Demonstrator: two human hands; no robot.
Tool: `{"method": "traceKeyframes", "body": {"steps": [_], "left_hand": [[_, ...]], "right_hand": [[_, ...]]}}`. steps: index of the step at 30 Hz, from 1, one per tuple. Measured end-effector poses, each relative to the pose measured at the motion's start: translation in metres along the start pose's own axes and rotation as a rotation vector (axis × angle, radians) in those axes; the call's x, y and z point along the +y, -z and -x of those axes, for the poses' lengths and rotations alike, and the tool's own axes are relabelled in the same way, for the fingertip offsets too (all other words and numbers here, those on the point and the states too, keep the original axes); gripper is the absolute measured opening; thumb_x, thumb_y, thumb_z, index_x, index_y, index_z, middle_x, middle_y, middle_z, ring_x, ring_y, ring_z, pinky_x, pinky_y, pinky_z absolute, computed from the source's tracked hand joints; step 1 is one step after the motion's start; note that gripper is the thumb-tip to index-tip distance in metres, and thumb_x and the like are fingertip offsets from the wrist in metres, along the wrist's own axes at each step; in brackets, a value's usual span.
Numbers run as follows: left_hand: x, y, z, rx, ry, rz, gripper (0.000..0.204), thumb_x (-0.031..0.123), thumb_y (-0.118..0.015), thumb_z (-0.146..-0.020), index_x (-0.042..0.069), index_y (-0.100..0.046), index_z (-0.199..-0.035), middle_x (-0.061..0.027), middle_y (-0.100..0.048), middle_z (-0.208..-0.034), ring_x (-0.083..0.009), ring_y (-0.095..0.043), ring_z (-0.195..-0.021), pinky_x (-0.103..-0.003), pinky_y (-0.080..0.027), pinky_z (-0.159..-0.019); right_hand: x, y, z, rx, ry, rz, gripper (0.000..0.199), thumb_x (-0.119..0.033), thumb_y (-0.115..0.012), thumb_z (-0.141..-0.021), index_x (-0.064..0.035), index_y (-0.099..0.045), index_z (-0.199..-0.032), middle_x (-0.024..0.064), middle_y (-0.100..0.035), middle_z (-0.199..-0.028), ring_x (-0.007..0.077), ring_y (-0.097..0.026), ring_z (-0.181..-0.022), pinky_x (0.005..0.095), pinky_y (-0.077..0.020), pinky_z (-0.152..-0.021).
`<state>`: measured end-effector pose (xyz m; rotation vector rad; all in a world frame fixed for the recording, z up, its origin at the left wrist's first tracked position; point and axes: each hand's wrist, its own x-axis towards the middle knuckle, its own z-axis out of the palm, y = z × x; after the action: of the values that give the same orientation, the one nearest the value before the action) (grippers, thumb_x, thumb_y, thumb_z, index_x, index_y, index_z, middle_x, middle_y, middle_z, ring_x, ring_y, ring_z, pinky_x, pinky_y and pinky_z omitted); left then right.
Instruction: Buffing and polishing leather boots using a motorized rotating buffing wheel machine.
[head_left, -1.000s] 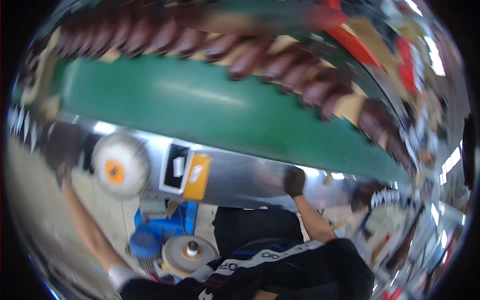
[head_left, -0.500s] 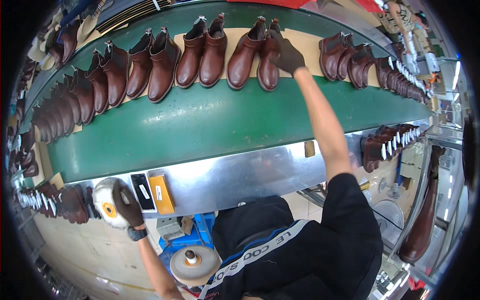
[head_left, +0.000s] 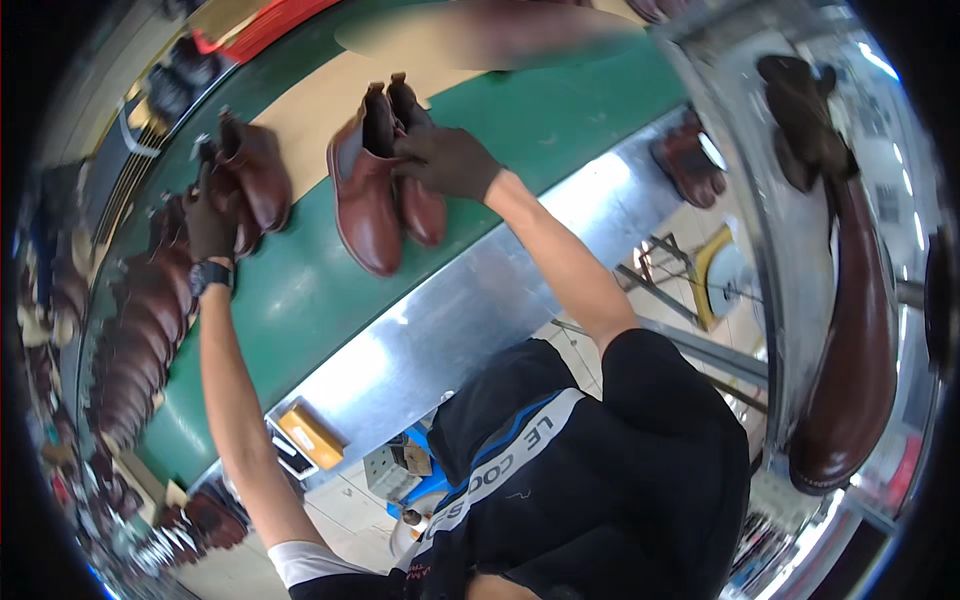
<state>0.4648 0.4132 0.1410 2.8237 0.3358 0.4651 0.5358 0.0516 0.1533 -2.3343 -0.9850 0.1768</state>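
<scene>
Brown ankle boots (head_left: 368,222), a pair of them, stand on the green tabletop (head_left: 300,290) near the middle of the view, toes pointing toward the person. Their shafts rise close together, with tabs at the top, and the two toes spread a little apart. The right hand (head_left: 452,165), in a dark glove, is on the right boot of this pair (head_left: 422,215): its fingers bend closed around the ankle part, the fingertips reaching in toward the neighbouring boot, while the shaft top shows above the hand and the toe below it.

The left hand (head_left: 209,225), gloved too and with a dark watch (head_left: 210,278) at the wrist, is over at the left against another brown pair (head_left: 262,175). At least one finger is stretched upward along the nearer boot — how far the others are bent, and whether they grip anything, I cannot tell, because the hand's back hides them.

Beyond that hand, a long row of brown boots (head_left: 135,345) runs down the left side, packed side by side. A tan sheet (head_left: 310,110) lies on the tabletop behind the two pairs. Along the near edge runs a bright metal strip (head_left: 400,350), with a yellow box (head_left: 312,437) on it, close beside the left forearm. More brown boots (head_left: 690,165) sit at its far right end. Near the right rim, one large brown boot (head_left: 845,370) shows beside a metal frame (head_left: 745,210) — the dark shape above it is unclear.
</scene>
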Motion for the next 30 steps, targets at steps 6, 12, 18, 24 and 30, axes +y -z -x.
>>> {"method": "traceKeyframes", "body": {"steps": [6,12,18,24,30], "left_hand": [[-0.076,-0.069,-0.049,-0.237,-0.055,-0.028,0.059,0.024,-0.073,-0.069,0.014,-0.049,-0.122,-0.0213,-0.055,-0.113,-0.0386,-0.054,-0.103,-0.044,-0.045,-0.085],[-0.065,-0.071,-0.070,-0.228,-0.068,-0.036,0.034,0.035,-0.058,-0.082,0.008,-0.054,-0.102,-0.0230,-0.062,-0.090,-0.0432,-0.058,-0.088,-0.049,-0.046,-0.073],[-0.055,-0.052,-0.046,-0.166,-0.063,-0.083,0.024,0.029,-0.046,-0.087,0.008,-0.054,-0.096,-0.0227,-0.060,-0.091,-0.0437,-0.056,-0.087,-0.051,-0.044,-0.070],[0.107,0.045,-0.003,-0.140,-0.131,0.149,0.026,0.034,-0.053,-0.086,0.010,-0.057,-0.095,-0.0150,-0.062,-0.090,-0.0370,-0.059,-0.083,-0.042,-0.047,-0.066],[0.238,0.058,0.058,-0.205,-0.201,0.404,0.026,0.033,-0.061,-0.081,0.008,-0.057,-0.082,-0.0139,-0.061,-0.078,-0.0339,-0.059,-0.072,-0.039,-0.047,-0.060]], "right_hand": [[0.044,0.085,0.119,0.097,-0.195,-0.230,0.021,-0.012,-0.063,-0.074,-0.0076,-0.065,-0.095,0.0119,-0.060,-0.097,0.0280,-0.058,-0.092,0.0339,-0.0461,-0.082],[0.105,0.137,0.199,-0.059,-0.572,0.200,0.016,-0.007,-0.063,-0.071,-0.0056,-0.066,-0.087,0.0105,-0.064,-0.089,0.0266,-0.060,-0.085,0.0327,-0.0472,-0.079],[0.167,0.141,0.233,0.041,-0.615,0.202,0.026,0.002,-0.054,-0.069,-0.0086,-0.066,-0.089,0.0124,-0.063,-0.095,0.0309,-0.060,-0.088,0.0356,-0.0474,-0.079],[0.124,0.113,0.193,-0.040,-0.706,0.741,0.024,-0.013,-0.055,-0.075,-0.0139,-0.063,-0.098,0.0163,-0.061,-0.101,0.0349,-0.055,-0.101,0.0422,-0.0464,-0.082],[0.056,0.009,0.177,0.224,-0.442,0.290,0.032,-0.026,-0.060,-0.076,-0.0062,-0.060,-0.102,0.0216,-0.058,-0.095,0.0379,-0.056,-0.092,0.0469,-0.0458,-0.078]]}}
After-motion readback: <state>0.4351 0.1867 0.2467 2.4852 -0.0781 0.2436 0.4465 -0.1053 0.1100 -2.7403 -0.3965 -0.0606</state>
